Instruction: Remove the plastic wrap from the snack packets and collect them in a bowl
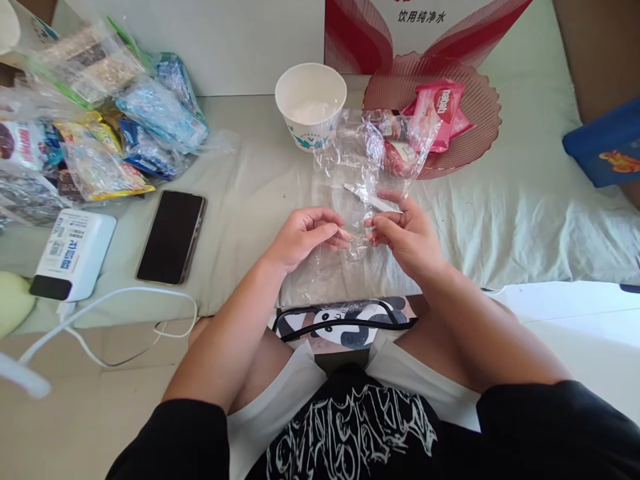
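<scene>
1. Now, head view: both hands meet at centre over the sheet (500, 220), and they share one clear bag (350, 167).
2. Left hand (300, 237) comes in from the left, fingers curled, thumb and fingertips (340, 235) pinched narrow on the bag's lower edge.
3. Right hand (407, 237) sits just beside it, almost touching, fingers pinched on the same edge from the other side.
4. That bag stands up from the fingers, crinkled and see-through, its top reaching toward the cup (311, 103) and the plate (465, 113).
5. Something white and thin, a strip (370, 199), shows just above the right hand's fingers; I cannot tell whether it lies inside the bag or behind it.
6. More clear film spreads flat on the sheet below the hands, down to a panda-print pouch (345, 323) on the person's lap.
7. Behind, the cup is white, open, upright, with something white inside.
8. To its right, the plate is pink and ribbed, holding a pink snack pack (440, 107) and smaller wrapped sweets.
9. Far left, a pile of snack bags (100, 127) sits well apart from the hands.
10. Nearer, a dark phone (171, 237) lies face up, with a white power bank (75, 253) beside it and a white cable (125, 297) trailing off.
11. Right edge, a blue item (607, 147) rests on the sheet.
</scene>
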`<action>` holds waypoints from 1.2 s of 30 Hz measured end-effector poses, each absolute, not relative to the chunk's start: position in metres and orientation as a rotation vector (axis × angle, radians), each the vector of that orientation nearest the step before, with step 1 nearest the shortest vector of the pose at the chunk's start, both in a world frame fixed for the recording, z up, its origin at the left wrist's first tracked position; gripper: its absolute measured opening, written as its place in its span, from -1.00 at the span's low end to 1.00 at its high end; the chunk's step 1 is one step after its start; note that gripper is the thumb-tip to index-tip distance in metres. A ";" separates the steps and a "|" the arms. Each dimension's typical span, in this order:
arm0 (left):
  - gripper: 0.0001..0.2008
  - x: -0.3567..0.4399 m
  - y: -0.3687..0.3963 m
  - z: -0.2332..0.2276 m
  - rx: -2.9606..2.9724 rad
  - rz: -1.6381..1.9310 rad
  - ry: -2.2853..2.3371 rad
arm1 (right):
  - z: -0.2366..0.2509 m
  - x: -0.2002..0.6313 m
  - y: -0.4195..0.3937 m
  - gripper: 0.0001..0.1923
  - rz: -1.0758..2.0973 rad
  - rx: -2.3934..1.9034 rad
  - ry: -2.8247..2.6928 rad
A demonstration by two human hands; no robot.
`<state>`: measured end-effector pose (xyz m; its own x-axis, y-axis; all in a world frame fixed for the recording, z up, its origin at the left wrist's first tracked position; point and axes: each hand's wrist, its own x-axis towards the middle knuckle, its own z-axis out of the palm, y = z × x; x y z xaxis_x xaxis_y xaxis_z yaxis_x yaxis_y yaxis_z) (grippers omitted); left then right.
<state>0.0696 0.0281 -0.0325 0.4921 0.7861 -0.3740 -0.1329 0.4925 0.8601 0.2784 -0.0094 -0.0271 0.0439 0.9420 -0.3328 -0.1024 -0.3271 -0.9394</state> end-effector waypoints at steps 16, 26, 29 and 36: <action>-0.62 0.063 0.028 -0.033 0.991 0.745 0.958 | -0.024 0.283 -0.018 -0.59 1.459 -1.316 -1.073; -0.59 0.063 0.033 -0.040 1.098 0.775 0.962 | -0.023 0.283 -0.017 -0.66 1.405 -1.293 -1.111; -0.63 0.059 0.035 -0.042 1.093 0.796 0.956 | -0.026 0.286 -0.015 -0.68 1.435 -1.325 -1.133; -0.71 0.057 0.034 -0.033 0.944 0.901 0.933 | -0.034 0.286 -0.010 -0.73 1.465 -1.152 -0.912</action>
